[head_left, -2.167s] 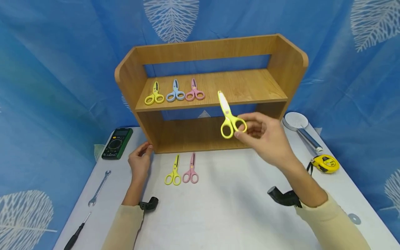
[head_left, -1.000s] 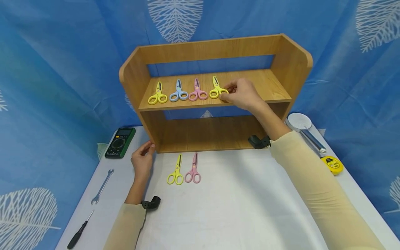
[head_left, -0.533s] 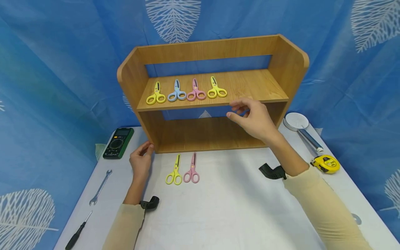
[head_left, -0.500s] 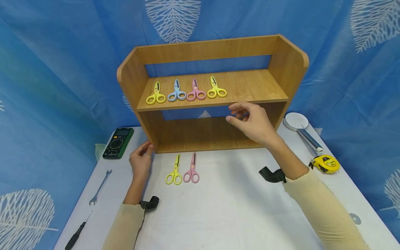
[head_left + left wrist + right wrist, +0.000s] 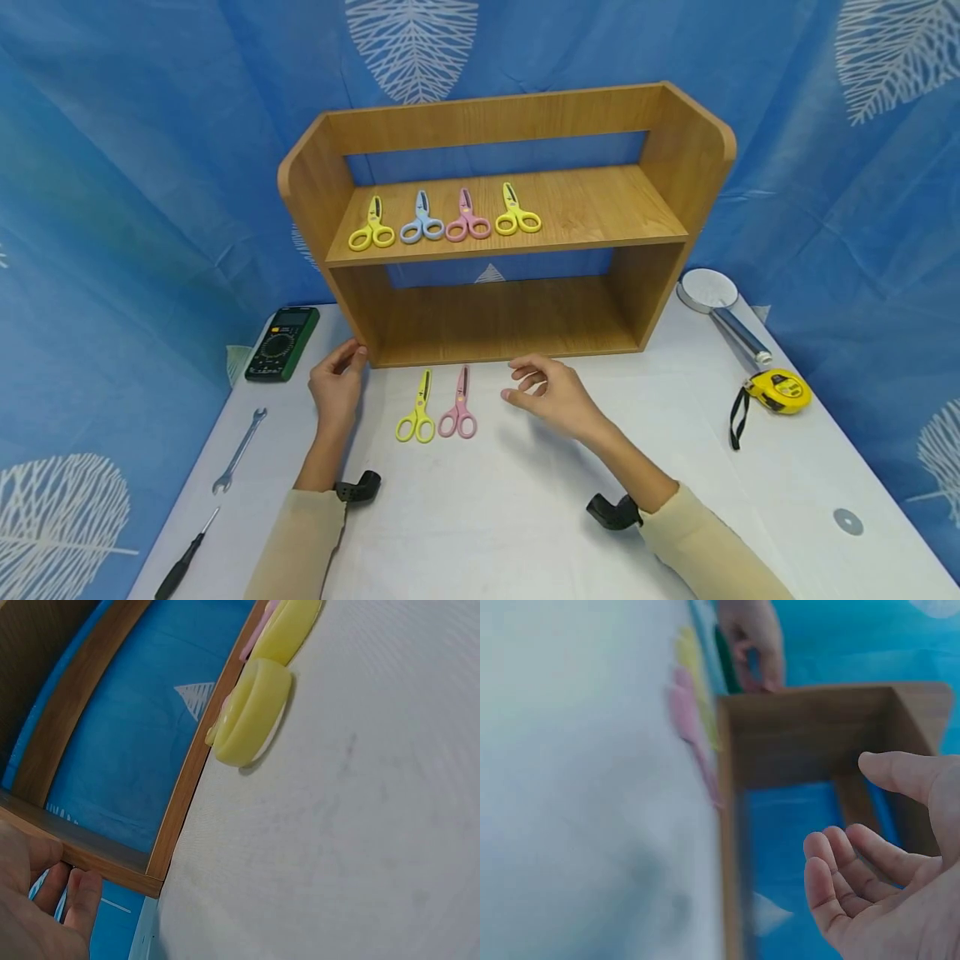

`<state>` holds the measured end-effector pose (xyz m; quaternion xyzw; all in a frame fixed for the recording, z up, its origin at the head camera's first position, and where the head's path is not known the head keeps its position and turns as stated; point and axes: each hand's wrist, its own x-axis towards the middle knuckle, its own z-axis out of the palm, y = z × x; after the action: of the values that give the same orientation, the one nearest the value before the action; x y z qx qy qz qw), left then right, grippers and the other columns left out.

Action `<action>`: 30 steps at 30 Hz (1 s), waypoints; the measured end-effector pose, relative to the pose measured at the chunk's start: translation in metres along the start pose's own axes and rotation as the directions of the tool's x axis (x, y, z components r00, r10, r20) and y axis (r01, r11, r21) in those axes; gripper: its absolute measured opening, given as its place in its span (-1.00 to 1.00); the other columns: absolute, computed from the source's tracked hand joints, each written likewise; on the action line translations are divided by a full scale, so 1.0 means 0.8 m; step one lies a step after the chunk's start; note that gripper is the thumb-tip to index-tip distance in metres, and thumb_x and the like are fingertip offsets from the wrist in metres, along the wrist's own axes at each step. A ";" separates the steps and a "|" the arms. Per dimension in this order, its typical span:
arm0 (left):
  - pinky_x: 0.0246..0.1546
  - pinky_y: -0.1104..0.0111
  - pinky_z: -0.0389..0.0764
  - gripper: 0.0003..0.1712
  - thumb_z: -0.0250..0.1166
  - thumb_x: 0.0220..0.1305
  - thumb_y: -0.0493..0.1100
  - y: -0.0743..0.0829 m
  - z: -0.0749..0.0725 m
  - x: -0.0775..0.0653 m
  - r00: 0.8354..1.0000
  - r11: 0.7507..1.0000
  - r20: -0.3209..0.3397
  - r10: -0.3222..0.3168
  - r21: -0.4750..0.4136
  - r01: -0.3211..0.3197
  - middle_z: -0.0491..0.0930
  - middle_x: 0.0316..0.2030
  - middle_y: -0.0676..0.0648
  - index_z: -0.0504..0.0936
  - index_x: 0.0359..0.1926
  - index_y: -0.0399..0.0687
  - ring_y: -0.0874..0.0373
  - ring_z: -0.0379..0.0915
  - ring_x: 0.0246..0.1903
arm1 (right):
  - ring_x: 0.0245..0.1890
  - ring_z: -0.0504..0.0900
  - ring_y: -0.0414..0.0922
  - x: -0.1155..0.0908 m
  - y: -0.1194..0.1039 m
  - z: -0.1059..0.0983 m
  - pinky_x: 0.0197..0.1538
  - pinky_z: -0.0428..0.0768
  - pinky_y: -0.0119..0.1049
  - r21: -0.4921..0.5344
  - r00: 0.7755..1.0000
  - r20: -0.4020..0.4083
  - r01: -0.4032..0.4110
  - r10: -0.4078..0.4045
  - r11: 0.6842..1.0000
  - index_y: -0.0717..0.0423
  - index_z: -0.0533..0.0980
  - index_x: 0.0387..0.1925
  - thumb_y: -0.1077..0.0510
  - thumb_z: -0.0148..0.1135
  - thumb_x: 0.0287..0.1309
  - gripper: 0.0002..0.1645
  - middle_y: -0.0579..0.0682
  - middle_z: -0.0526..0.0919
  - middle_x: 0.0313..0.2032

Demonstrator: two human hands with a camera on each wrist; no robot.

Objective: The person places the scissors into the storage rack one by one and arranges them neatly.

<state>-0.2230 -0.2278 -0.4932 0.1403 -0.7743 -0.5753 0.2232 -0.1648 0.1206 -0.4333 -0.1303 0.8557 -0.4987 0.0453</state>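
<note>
My left hand (image 5: 337,383) rests against the outer left side of a wooden desk shelf (image 5: 495,246), its fingertips at the lower front corner. The left wrist view shows its fingers touching the edge of that panel. My right hand (image 5: 551,395), holding nothing, hovers over the white table with fingers loosely curved. To its left lie pink scissors (image 5: 458,404) and yellow scissors (image 5: 417,408), blades toward the shelf. On the upper board sit yellow scissors (image 5: 372,225), blue scissors (image 5: 422,218), pink scissors (image 5: 467,216) and another yellow pair (image 5: 516,210) in a row.
Left on the table are a multimeter (image 5: 282,344), a wrench (image 5: 239,451) and a screwdriver (image 5: 186,557). A magnifying glass (image 5: 707,291), a yellow tape measure (image 5: 780,392) and a grey washer (image 5: 848,522) lie on the right. A blue curtain (image 5: 150,167) hangs behind.
My right hand set the yellow scissors on the upper board, right of the pink pair, let go, and came down over the table. My left hand stayed at the shelf's corner.
</note>
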 end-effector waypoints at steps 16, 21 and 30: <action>-0.05 0.66 0.53 -0.60 0.37 0.40 -0.04 -0.001 -0.001 0.003 1.000 1.000 0.010 -0.002 -0.002 0.002 0.74 0.07 -0.15 0.72 0.17 -0.08 0.11 0.59 0.06 | -0.19 0.51 -0.15 0.012 0.024 0.097 -0.11 0.52 -0.33 -0.082 0.992 0.109 -0.055 0.064 0.995 0.21 0.61 0.10 0.02 0.64 -0.01 -0.34 -0.04 0.68 -0.11; -0.06 0.65 0.54 -0.62 0.37 0.41 -0.07 0.001 -0.003 0.003 1.000 1.000 0.011 -0.014 -0.002 0.014 0.74 0.06 -0.15 0.72 0.17 -0.08 0.10 0.59 0.06 | -0.18 0.53 -0.15 0.016 0.020 0.108 -0.04 0.56 -0.20 -0.207 0.994 0.091 -0.035 0.055 0.978 0.12 0.66 -0.03 -0.03 0.69 -0.12 -0.38 -0.08 0.63 -0.19; -0.12 0.68 0.62 -0.61 0.40 0.38 -0.08 0.003 -0.010 0.009 0.996 0.999 0.075 -0.042 -0.018 0.043 0.74 0.02 -0.15 0.72 0.14 -0.15 0.33 0.61 -0.09 | -0.29 0.53 -0.18 0.018 0.015 0.108 -0.19 0.56 -0.29 -0.231 0.996 0.052 -0.065 0.079 0.971 0.15 0.64 -0.18 0.13 0.59 -0.05 -0.61 -0.07 0.63 -0.31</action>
<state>-0.2250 -0.2375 -0.4878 0.1328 -0.7733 -0.5924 0.1832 -0.1627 0.0501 -0.4861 -0.1187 0.9099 -0.3906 0.0739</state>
